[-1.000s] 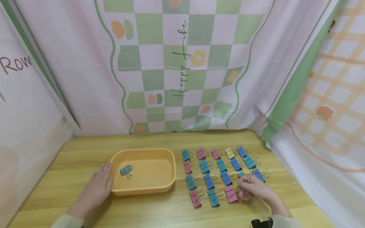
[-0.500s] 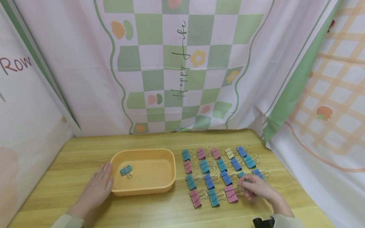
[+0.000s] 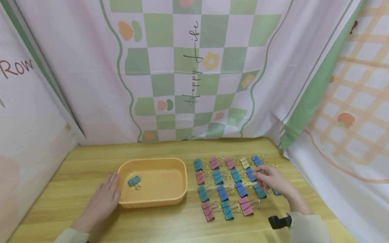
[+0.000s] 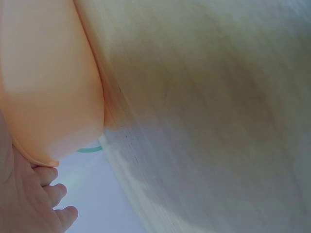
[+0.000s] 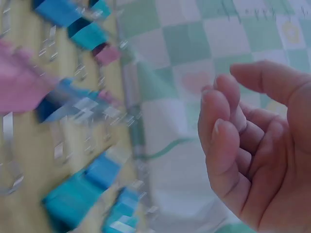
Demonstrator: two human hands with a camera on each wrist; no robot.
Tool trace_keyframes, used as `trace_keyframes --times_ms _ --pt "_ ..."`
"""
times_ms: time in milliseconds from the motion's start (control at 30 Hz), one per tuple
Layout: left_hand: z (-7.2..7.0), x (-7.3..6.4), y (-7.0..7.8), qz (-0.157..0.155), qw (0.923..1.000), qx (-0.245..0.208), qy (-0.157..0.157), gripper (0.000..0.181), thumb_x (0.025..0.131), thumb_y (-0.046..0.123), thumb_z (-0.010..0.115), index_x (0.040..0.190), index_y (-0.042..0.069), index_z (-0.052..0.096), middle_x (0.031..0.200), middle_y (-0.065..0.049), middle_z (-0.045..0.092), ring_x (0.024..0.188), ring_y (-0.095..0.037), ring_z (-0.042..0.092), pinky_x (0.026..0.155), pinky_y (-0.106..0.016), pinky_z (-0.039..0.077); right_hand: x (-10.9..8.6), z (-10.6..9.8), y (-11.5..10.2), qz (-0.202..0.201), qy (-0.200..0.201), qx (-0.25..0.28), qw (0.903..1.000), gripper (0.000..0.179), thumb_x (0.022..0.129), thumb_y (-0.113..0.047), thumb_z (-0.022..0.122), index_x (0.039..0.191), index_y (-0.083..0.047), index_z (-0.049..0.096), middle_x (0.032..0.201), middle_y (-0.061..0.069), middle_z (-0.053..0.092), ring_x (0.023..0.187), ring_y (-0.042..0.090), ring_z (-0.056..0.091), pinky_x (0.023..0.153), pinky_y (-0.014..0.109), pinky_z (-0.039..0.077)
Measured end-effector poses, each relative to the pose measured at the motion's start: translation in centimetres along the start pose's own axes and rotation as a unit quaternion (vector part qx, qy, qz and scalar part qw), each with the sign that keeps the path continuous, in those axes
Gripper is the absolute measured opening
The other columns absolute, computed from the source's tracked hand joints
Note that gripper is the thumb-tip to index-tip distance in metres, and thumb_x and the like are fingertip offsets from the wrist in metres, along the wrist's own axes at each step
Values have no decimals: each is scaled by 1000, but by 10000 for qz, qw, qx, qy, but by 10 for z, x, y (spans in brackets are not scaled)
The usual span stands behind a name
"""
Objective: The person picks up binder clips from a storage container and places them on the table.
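My left hand rests on the left rim of the yellow tray, fingers straight. In the left wrist view, fingertips show past the lip of the tray. One teal binder clip lies inside the tray. My right hand hovers over the right end of the binder clip rows, its fingers loosely bent, nothing between them in the right wrist view. Its fingertips overlap a blue binder clip, and it hides most of a teal one behind. Just below sits another teal binder clip.
Several binder clips in pink, teal, blue and cream lie in rows right of the tray, including a pink clip in front. A checkered curtain hangs behind the wooden table.
My right hand has moved away from me, from the third row towards the second. The teal clip it covered now shows, while another is hidden. The left hand stays put.
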State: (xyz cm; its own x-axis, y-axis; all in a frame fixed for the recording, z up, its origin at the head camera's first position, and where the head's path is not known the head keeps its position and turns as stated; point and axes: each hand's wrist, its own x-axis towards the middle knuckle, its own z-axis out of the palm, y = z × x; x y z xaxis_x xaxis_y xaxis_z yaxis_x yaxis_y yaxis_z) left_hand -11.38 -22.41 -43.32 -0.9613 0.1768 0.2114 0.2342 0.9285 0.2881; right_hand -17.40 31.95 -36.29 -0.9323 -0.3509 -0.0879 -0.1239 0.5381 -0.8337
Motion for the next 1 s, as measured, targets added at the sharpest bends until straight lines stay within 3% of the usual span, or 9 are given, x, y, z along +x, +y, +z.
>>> trace_keyframes --times_ms 300,633,1000 --pt "-1 1 0 28 10000 -47 24 53 98 19 37 138 -12 24 144 -28 22 130 -45 22 103 -59 18 30 -3 -64 -361 -78 -391 9986 30 95 -19 52 108 9 52 66 11 56 57 19 55 51 32 51" --pt "0 0 -1 20 10000 4 20 52 98 20 36 138 -12 25 144 -28 23 130 -45 21 103 -59 18 57 17 -123 -867 -362 -741 9928 28 95 -22 53 111 1 56 69 8 58 60 25 56 54 35 52" --pt "-1 -1 0 28 10000 -13 20 52 98 20 36 138 -12 25 144 -28 22 130 -45 21 103 -59 18 87 51 -158 -1334 -521 -757 9868 25 94 -17 54 112 0 56 75 9 62 63 23 59 56 36 53"
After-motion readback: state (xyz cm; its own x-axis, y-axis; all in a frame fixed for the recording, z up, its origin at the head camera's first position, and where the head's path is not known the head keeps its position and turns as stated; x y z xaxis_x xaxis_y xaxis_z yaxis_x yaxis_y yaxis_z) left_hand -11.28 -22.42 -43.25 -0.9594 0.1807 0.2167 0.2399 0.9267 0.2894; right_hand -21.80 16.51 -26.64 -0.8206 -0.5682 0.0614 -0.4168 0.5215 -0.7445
